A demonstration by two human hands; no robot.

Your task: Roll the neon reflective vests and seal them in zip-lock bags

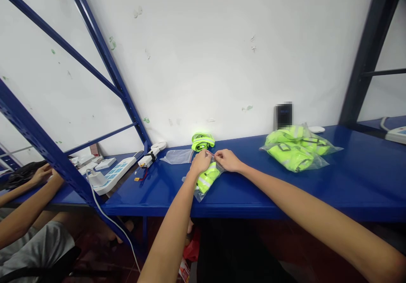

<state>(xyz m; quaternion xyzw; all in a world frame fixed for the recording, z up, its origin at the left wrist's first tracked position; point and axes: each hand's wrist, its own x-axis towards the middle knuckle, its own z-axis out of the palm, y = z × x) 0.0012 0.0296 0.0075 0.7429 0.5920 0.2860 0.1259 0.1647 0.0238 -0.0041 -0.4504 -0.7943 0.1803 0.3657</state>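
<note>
A clear zip bag [207,178] with a folded yellow-green reflective vest inside lies near the front edge of the blue table. My left hand [202,162] pinches the bag's top edge, where a thin red line shows. At the right end of that same edge, my right hand [227,160] has its fingers closed on it. Behind my hands sits a rolled yellow-green vest [202,141] without a bag. To its left an empty clear bag [177,156] lies flat.
Bagged vests [294,149] are piled at the right, before a dark blurred object [283,116]. A white device with wires [149,159] and a power strip [116,175] are at the left. Beyond the blue post [47,147], another person's hands [42,175] are at work.
</note>
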